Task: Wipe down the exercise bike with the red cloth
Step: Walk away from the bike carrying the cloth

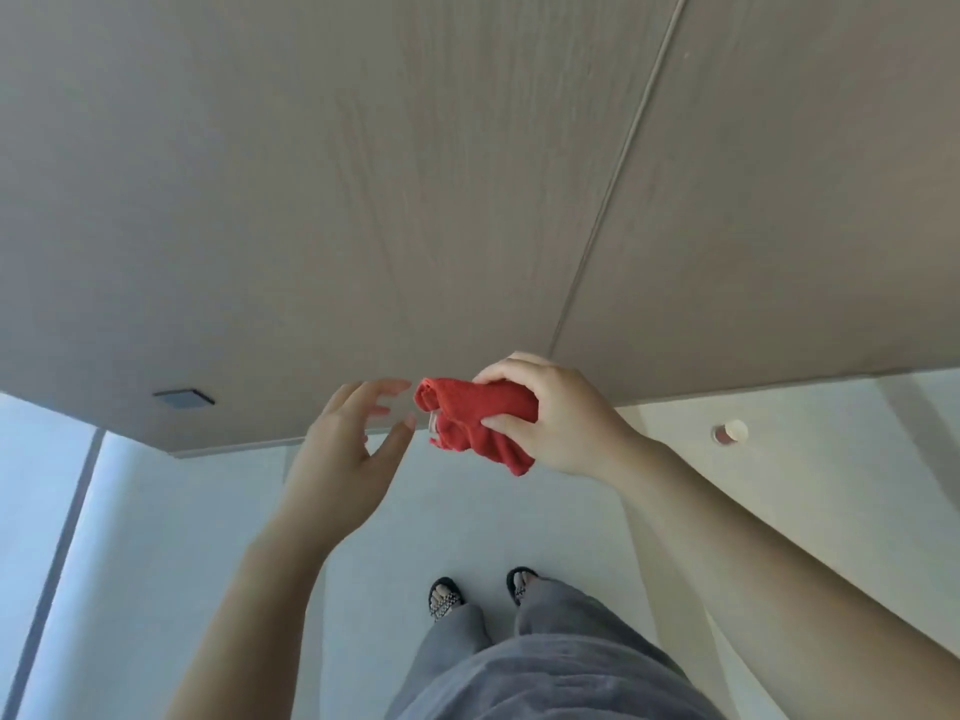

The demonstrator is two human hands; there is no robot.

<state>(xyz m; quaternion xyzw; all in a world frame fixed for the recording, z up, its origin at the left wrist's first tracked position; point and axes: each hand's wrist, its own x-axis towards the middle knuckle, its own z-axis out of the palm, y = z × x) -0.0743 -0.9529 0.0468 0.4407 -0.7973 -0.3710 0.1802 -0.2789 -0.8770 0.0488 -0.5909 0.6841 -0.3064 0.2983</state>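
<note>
Right hand gripping bunched red cloth, long axis pointing left, left hand spread, holding nothing

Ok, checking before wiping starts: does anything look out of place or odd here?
Nothing looks spilled or damaged. The red cloth is bunched in the right hand, with the left hand open beside it. The one oddity: no exercise bike is in view, only wood panelling and pale floor.
</note>
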